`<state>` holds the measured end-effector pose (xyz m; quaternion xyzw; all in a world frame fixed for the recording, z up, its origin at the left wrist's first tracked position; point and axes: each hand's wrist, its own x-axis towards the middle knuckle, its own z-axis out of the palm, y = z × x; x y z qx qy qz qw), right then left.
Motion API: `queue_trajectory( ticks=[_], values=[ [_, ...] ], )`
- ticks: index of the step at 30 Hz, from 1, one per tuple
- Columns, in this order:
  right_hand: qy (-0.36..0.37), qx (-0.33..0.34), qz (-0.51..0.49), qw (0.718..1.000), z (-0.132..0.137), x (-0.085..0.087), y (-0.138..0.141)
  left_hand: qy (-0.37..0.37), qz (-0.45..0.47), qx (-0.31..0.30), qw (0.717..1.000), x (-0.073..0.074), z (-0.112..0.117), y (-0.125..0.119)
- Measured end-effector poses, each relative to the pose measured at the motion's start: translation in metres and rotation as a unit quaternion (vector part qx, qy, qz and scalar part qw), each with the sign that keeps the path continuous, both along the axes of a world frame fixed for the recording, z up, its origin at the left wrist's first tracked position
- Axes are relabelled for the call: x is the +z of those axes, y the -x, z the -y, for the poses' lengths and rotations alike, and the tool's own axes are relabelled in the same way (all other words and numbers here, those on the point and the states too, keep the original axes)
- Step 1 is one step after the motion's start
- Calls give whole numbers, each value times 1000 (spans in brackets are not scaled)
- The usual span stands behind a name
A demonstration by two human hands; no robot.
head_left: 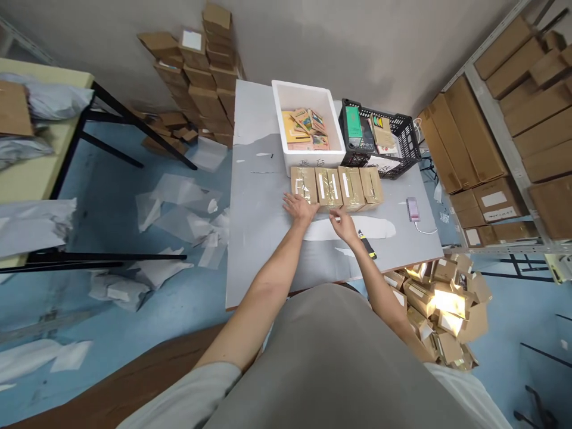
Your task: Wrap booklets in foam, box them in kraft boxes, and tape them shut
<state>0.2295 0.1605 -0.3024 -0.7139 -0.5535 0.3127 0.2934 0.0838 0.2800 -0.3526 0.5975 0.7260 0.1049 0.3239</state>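
Note:
Several small cardboard boxes (353,185), sealed with shiny tape, stand in a row on the grey table (254,238). My left hand (300,207) lies with fingers spread against the front of the leftmost box. In front of the middle boxes is my right hand (344,226), its fingers curled together; anything small between them cannot be made out. A white sheet strip (378,227) lies flat beneath my right hand. Beside my right wrist rests a black and yellow utility knife (367,245).
Behind the boxes stand a white foam box (308,158) with colourful booklets and a black plastic crate (404,146). A phone (413,210) with a cable lies at the right. Cartons (447,310) are heaped below the table's right edge; stacked cartons (208,101) stand behind left.

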Motion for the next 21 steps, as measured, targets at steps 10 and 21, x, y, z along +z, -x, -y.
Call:
queue_trajectory(
  ticks=[10,21],
  values=[
    [23,29,-10,999,38,-17,-13,-4,-57,45,997,9,9,19],
    [150,27,-38,988,104,-80,-33,-54,87,-240,965,-10,205,132]
  ],
)
